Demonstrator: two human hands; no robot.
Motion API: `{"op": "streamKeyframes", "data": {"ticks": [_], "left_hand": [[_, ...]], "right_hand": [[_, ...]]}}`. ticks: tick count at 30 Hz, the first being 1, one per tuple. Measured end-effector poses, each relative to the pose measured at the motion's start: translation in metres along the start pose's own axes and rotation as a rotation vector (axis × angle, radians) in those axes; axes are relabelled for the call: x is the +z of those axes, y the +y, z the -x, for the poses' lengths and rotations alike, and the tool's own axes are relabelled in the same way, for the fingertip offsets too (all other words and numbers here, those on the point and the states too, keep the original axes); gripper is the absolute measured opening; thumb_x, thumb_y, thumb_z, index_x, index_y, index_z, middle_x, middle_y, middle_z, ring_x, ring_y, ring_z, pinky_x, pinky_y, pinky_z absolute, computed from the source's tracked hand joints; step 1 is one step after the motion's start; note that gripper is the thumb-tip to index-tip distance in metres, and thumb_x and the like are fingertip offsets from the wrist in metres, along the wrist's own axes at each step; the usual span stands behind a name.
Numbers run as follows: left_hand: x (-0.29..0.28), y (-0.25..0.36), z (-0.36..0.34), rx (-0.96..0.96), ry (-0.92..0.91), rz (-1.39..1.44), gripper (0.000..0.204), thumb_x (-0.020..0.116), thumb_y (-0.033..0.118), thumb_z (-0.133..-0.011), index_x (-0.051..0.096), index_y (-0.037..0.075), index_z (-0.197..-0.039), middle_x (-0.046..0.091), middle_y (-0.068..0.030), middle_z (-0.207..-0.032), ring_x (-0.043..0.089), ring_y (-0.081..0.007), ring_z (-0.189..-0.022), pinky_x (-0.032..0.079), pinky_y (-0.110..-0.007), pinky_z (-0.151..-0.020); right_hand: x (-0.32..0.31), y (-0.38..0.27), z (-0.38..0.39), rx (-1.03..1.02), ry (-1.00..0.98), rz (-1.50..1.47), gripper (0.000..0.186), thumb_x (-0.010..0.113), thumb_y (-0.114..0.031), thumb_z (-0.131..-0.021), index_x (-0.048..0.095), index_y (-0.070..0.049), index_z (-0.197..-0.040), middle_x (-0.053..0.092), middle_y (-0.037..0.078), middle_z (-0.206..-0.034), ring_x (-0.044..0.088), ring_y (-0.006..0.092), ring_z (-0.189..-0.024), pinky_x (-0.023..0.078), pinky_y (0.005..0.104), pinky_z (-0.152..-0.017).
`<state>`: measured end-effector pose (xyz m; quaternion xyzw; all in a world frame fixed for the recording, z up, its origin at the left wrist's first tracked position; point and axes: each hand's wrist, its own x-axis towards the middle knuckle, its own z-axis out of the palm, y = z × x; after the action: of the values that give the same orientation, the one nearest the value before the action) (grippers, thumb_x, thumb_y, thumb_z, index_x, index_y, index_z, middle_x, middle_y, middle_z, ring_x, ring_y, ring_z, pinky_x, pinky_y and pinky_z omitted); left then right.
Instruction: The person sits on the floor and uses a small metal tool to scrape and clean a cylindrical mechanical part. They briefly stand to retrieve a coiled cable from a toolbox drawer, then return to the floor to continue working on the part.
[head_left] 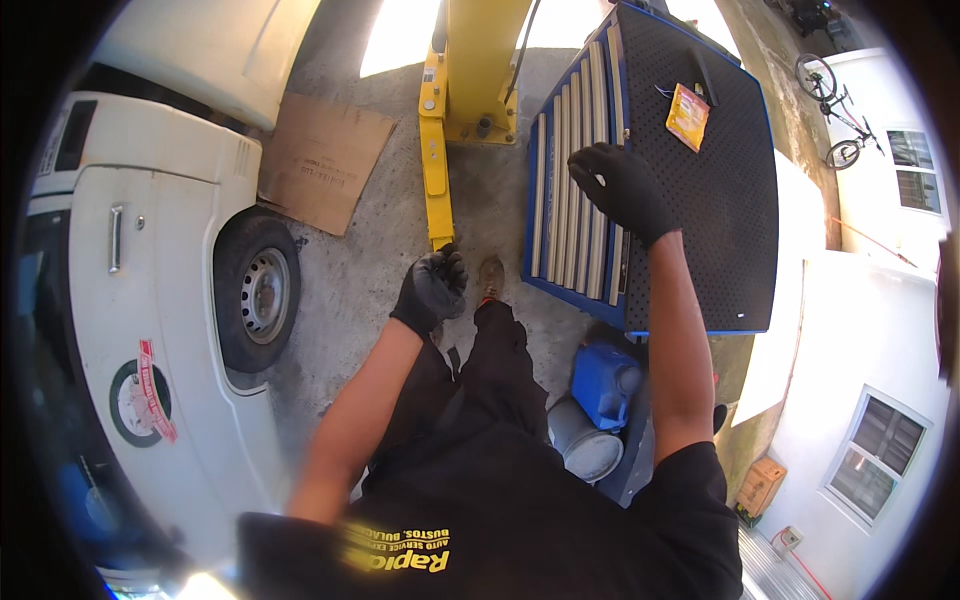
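Note:
My left hand [434, 287], in a dark glove, is held in front of my legs, just below the lower end of a yellow lift arm [434, 165]. Its fingers are curled in, and whatever they hold, if anything, is hidden. My right hand [628, 192], also in a black glove, hovers by the drawer side of a blue tool cabinet [575, 190]. Thumb and fingers there bend together, with a small pale spot showing between them that I cannot make out. On the cabinet's black perforated top lie a yellow-orange packet [687, 117] and a dark elongated item [703, 77].
A white vehicle [140, 240] with its wheel [262, 295] stands at left. Flattened cardboard [325, 160] lies on the concrete near a yellow lift post [485, 60]. A blue jerrycan [606, 385] and a grey bucket [588, 450] sit by my right side. A bicycle [840, 112] is farther right.

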<state>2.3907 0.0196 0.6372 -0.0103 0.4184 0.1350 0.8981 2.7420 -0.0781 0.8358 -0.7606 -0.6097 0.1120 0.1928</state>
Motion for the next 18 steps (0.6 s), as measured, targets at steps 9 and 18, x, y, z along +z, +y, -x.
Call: {"op": "streamKeyframes", "data": {"ticks": [9, 18], "left_hand": [[-0.023, -0.141, -0.284, 0.272, -0.081, -1.133, 0.039, 0.063, 0.027, -0.109, 0.061, 0.002, -0.139, 0.074, -0.0135, -0.111, 0.073, -0.0242, -0.100, 0.060, -0.037, -0.086], [0.023, -0.188, -0.378, -0.064, 0.121, -1.172, 0.084, 0.070, 0.067, -0.099, 0.062, -0.009, -0.134, 0.073, -0.0275, -0.123, 0.072, -0.0346, -0.116, 0.055, -0.043, -0.100]], "right_hand": [[0.052, 0.190, -0.189, -0.244, -0.047, 0.157, 0.027, 0.068, -0.030, -0.108, 0.079, -0.007, -0.118, 0.081, 0.013, -0.109, 0.078, 0.0326, -0.096, 0.062, 0.0426, -0.086], [0.033, 0.176, -0.184, 0.015, -0.303, 0.020, 0.031, 0.071, -0.032, -0.108, 0.076, -0.008, -0.128, 0.079, 0.012, -0.112, 0.074, 0.0219, -0.091, 0.059, 0.0338, -0.080]]}}
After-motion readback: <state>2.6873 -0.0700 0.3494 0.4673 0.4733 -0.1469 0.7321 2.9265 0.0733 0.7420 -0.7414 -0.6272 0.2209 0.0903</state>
